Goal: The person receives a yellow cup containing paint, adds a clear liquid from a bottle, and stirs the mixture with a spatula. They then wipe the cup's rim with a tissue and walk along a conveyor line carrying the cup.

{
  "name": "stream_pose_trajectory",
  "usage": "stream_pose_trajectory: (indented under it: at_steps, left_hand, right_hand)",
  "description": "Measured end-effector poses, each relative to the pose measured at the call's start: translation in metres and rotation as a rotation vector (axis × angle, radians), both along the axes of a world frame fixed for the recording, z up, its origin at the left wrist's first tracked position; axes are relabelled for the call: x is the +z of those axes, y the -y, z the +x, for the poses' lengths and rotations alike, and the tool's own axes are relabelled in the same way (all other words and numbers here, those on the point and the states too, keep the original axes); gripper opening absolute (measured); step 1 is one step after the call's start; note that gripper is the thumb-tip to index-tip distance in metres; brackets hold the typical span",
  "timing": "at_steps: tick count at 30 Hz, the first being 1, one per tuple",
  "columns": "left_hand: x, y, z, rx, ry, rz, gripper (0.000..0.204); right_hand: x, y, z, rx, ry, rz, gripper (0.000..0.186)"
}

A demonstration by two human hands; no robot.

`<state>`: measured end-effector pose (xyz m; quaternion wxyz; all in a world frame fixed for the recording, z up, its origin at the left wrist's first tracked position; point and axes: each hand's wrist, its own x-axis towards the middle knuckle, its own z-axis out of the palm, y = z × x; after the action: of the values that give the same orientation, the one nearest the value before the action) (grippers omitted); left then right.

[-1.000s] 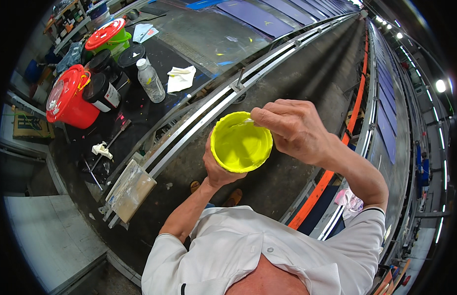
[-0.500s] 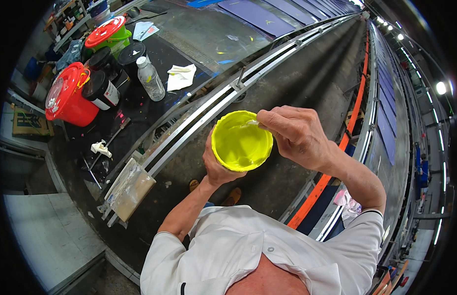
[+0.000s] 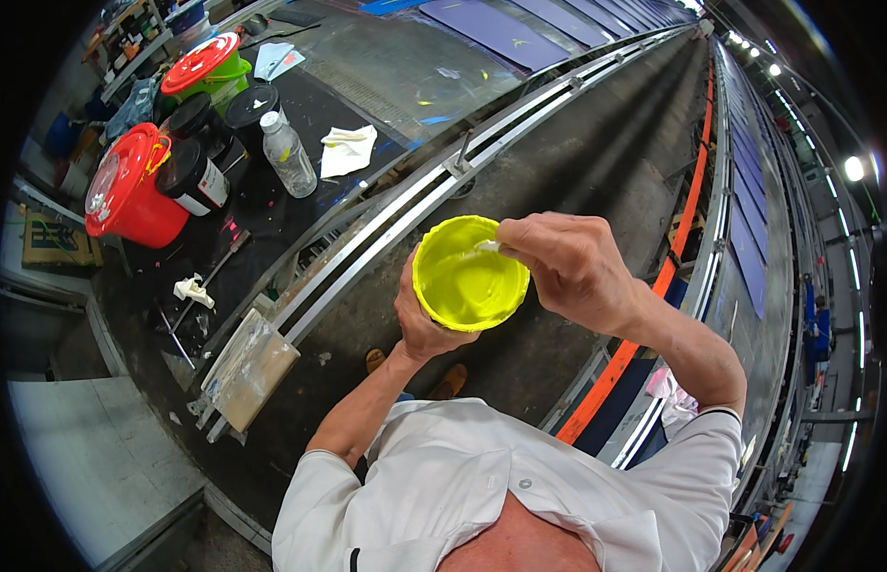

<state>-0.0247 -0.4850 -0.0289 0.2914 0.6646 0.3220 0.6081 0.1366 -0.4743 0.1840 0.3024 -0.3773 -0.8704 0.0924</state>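
My left hand (image 3: 420, 319) grips a round tub coated inside with bright yellow paint (image 3: 467, 276), holding it from below at chest height. My right hand (image 3: 572, 267) is pinched shut on a small pale tool or scrap (image 3: 487, 247) pressed against the tub's upper right rim. Most of that small thing is hidden by my fingers. Both arms come out of a white short-sleeved shirt.
To the left, a dark worktable (image 3: 262, 205) holds a red bucket (image 3: 129, 195), a green bucket with red lid (image 3: 205, 67), black-lidded tins (image 3: 191, 172), a plastic bottle (image 3: 288, 153) and a white rag (image 3: 348, 148). Metal rails (image 3: 434, 186) run diagonally. An orange rail (image 3: 687, 224) runs on the right. A board (image 3: 248, 367) leans by the table.
The tub has tilted and shifted slightly down and right. My right hand has slid along the rim toward its upper right side.
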Motion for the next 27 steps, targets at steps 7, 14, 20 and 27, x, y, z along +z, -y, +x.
stream_pose_trajectory:
  at_steps: [7,14,20,27]
  left_hand:
    - [0.001,-0.007,-0.004,0.031,-0.017,0.040,0.109]
    - [0.003,-0.005,0.001,-0.052,0.050,0.008,0.109]
    - [-0.007,-0.004,-0.003,0.014,-0.036,0.026,0.106]
    - [-0.006,-0.005,0.000,0.118,-0.127,0.098,0.101]
  right_hand:
    - [0.038,0.002,0.018,-0.028,0.257,-0.257,0.017]
    - [0.008,0.007,0.012,-0.077,-0.058,-0.391,0.025]
    - [0.022,-0.001,0.010,-0.074,0.379,0.078,0.023]
    - [0.034,0.014,0.033,-0.026,0.085,-0.476,0.007]
